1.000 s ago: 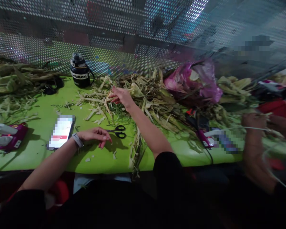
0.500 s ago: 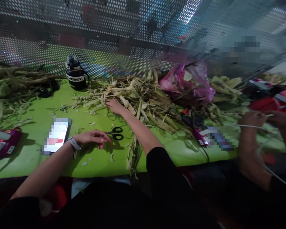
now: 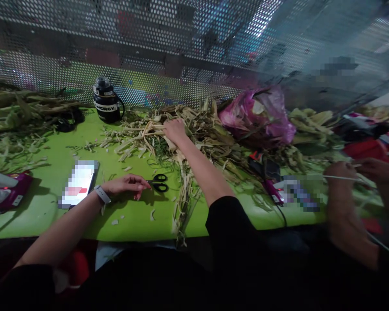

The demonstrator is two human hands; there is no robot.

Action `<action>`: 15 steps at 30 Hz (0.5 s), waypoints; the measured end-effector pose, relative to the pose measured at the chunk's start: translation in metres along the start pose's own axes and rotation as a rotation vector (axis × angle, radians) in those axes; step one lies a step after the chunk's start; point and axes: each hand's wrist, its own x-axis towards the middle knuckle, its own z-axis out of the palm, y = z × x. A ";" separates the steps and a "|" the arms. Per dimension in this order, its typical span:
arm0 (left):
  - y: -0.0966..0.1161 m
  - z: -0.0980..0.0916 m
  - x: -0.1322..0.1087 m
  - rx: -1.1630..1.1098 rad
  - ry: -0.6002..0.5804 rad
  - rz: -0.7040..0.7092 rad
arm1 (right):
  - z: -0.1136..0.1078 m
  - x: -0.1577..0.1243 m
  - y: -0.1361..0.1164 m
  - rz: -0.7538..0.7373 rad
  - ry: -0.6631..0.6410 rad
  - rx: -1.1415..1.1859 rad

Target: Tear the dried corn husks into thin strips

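Observation:
My right hand (image 3: 175, 129) reaches into a pile of dried corn husks (image 3: 210, 144) at the middle of the green table. Its fingers are curled over some pale husks, partly hidden by the back of the hand. Left of it, thin green strands (image 3: 162, 147) show among the husks. My left hand (image 3: 129, 185), with a white watch (image 3: 102, 195) at the wrist, hovers low over the table, fingers loosely bent and apart. Its fingertips are beside black-handled scissors (image 3: 160, 182), whose blades are mostly hidden by the hand. A long husk bundle (image 3: 182, 203) hangs toward the front edge.
A phone (image 3: 79, 183) and a purple power strip (image 3: 11, 192) lie at left. Behind stands a black bottle (image 3: 106, 101) against a perforated metal panel (image 3: 142, 52). A pink plastic bag (image 3: 259, 114) sits behind the husks. At right, a co-worker's hands (image 3: 343, 172) hold a white cord.
My right hand has moved right across the pile, and green strands now show where husks covered them. My left hand has barely moved beside the scissors.

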 end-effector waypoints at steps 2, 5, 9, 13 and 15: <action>0.000 0.001 0.000 0.008 0.015 0.001 | -0.002 -0.003 0.003 0.016 0.001 -0.004; -0.001 0.001 0.002 0.017 0.059 0.016 | -0.015 -0.010 0.007 0.083 0.114 0.040; -0.002 -0.002 0.003 0.035 0.161 0.062 | -0.039 -0.012 0.015 0.204 0.273 0.195; -0.001 -0.003 0.004 0.050 0.223 0.051 | -0.056 -0.009 0.020 0.186 0.353 0.429; 0.000 -0.002 0.004 0.050 0.260 0.033 | -0.059 -0.009 0.019 0.162 0.348 0.560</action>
